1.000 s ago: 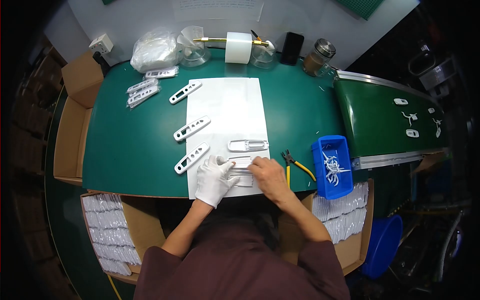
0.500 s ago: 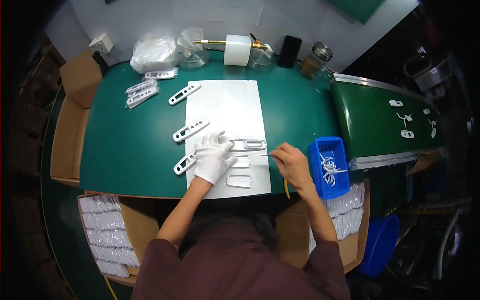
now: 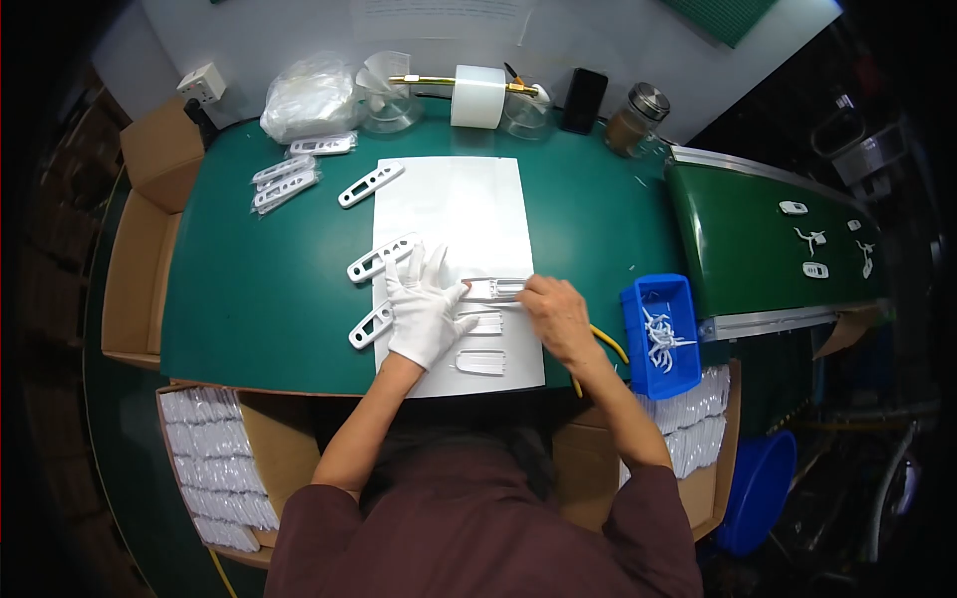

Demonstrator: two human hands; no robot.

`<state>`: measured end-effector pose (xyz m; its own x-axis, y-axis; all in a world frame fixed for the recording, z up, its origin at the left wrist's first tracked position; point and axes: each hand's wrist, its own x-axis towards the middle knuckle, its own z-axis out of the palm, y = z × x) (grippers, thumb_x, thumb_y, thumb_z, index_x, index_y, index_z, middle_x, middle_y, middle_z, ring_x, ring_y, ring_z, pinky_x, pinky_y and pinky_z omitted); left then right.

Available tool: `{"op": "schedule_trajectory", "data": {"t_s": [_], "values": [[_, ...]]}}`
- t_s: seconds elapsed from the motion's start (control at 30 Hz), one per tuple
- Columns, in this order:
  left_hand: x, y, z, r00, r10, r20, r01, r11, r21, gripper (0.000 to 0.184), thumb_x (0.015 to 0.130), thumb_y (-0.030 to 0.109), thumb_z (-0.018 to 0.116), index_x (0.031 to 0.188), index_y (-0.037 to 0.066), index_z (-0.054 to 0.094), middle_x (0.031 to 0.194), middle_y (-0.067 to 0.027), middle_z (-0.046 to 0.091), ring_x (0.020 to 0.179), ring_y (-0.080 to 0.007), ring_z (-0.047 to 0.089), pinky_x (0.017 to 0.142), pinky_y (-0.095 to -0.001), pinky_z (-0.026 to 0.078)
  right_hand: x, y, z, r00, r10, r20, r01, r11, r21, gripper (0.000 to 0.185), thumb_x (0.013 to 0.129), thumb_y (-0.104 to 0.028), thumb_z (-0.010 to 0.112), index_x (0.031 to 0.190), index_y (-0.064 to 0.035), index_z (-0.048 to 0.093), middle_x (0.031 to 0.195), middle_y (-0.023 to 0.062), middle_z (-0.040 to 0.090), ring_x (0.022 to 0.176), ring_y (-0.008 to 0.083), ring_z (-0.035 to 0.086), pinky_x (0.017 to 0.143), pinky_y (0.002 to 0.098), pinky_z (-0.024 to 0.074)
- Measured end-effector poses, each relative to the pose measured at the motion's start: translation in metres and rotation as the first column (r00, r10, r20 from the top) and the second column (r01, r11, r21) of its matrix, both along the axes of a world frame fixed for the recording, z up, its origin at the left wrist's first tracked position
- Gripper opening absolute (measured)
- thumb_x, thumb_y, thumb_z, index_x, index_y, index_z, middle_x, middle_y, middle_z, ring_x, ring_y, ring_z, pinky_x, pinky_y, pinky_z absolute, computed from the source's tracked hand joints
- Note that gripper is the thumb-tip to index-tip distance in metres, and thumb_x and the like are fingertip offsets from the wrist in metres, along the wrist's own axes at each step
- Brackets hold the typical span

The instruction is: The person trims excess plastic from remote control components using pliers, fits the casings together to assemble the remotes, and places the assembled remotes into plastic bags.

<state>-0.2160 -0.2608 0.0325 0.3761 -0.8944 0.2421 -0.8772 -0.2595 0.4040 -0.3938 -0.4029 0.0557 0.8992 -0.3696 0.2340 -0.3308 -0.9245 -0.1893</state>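
White plastic casing (image 3: 493, 289): on the paper sheet (image 3: 449, 199) atop the desk (image 3: 588, 229), between both hands.
Gloved left hand (image 3: 422, 314): fingers spread, one tip at the casing's left end.
Bare right hand (image 3: 556, 314): fingers bent together at its right end; whether they pinch anything, I cannot tell.
Handling: probably light, stiff, slightly slippery; the narrow bars look fragile.
Best hold: solid left end, long edges.
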Motion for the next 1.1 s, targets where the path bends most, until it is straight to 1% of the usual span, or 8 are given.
{"op": "schedule_trajectory", "data": {"t_s": [0.17,0.3,0.4,0.53,0.6,0.87,1.0,1.1], "values": [[0.0,0.0,-0.002,1.0,-0.016,-0.006,0.016,0.999,0.035,0.046,0.07,0.046,0.08,0.11,0.023,0.075,0.152,-0.0165,0.04,0.148,-0.0383,0.021,0.115,-0.069,-0.002,-0.06,-0.031,0.016,0.987,-0.154,-0.034,0.154,0.988,-0.01,0.006,0.083,-0.007,0.066,0.087,-0.0086,0.071,0.088,0.0054,0.064,0.084,0.0265,0.064,0.075,0.0385,0.0497],[-0.002,0.001,-0.009,1.0,-0.005,0.013,0.005,1.0,0.001,0.043,0.071,0.045,0.08,0.107,0.021,0.076,0.149,-0.0175,0.043,0.147,-0.0388,0.024,0.117,-0.0645,-0.001,-0.081,-0.038,0.026,0.939,-0.344,0.02,0.333,0.921,0.202,0.009,0.082,-0.006,0.067,0.09,-0.0065,0.071,0.096,0.0068,0.067,0.093,0.0278,0.064,0.082,0.0383,0.0494],[-0.003,0.0,-0.008,0.999,-0.009,0.032,0.008,1.0,0.017,0.045,0.071,0.045,0.08,0.108,0.021,0.076,0.15,-0.0167,0.042,0.146,-0.0392,0.024,0.115,-0.0678,0.001,-0.075,-0.032,0.028,0.927,-0.297,0.23,0.316,0.947,-0.053,0.015,0.08,-0.005,0.07,0.095,-0.0052,0.07,0.1,0.0102,0.067,0.096,0.0308,0.063,0.085,0.0405,0.0493],[-0.002,0.001,-0.008,1.0,-0.024,0.017,0.023,0.999,0.041,0.045,0.071,0.044,0.081,0.11,0.021,0.075,0.151,-0.0159,0.042,0.146,-0.0398,0.025,0.113,-0.0714,0.004,-0.056,0.018,-0.001,0.981,-0.048,0.186,-0.012,0.951,0.309,0.019,0.079,-0.012,0.074,0.097,-0.0064,0.069,0.105,0.0112,0.066,0.101,0.0305,0.06,0.086,0.0406,0.047],[-0.002,0.0,-0.014,1.0,-0.017,0.014,0.017,0.999,0.03,0.045,0.071,0.044,0.081,0.11,0.022,0.075,0.151,-0.0159,0.042,0.145,-0.0397,0.026,0.113,-0.0713,0.005,-0.041,0.053,0.0,0.978,0.105,0.179,-0.16,0.929,0.334,0.019,0.079,-0.013,0.074,0.096,-0.0072,0.069,0.1,0.0094,0.064,0.097,0.0288,0.059,0.083,0.0394,0.0462],[-0.004,0.0,-0.017,1.0,0.001,0.026,-0.002,0.999,0.038,0.045,0.073,0.045,0.079,0.111,0.022,0.075,0.15,-0.0158,0.044,0.145,-0.0391,0.028,0.113,-0.0705,0.006,-0.033,0.108,-0.018,0.994,0.051,0.093,-0.071,0.971,0.227,0.014,0.077,-0.007,0.07,0.09,-0.0061,0.066,0.089,0.0092,0.061,0.087,0.0284,0.058,0.076,0.0376,0.0462],[-0.007,0.002,-0.011,0.998,-0.005,0.062,0.002,0.999,0.046,0.046,0.076,0.043,0.077,0.116,0.02,0.073,0.149,-0.0148,0.045,0.144,-0.0363,0.03,0.113,-0.0688,0.008,-0.044,0.127,-0.008,0.993,0.102,0.065,-0.121,0.851,0.511,0.008,0.078,-0.002,0.07,0.086,-0.0038,0.07,0.083,0.0089,0.064,0.079,0.0267,0.062,0.072,0.0356,0.0501],[-0.012,0.015,-0.016,1.0,0.008,0.026,-0.006,0.997,-0.08,0.05,0.08,0.04,0.074,0.124,0.016,0.068,0.145,-0.0134,0.049,0.137,-0.0333,0.04,0.11,-0.0633,0.021,-0.054,0.119,0.001,0.981,-0.137,0.139,-0.029,0.603,0.798,0.013,0.081,-0.007,0.073,0.093,-0.0046,0.072,0.085,0.0074,0.067,0.074,0.0188,0.065,0.069,0.0289,0.051]]}}
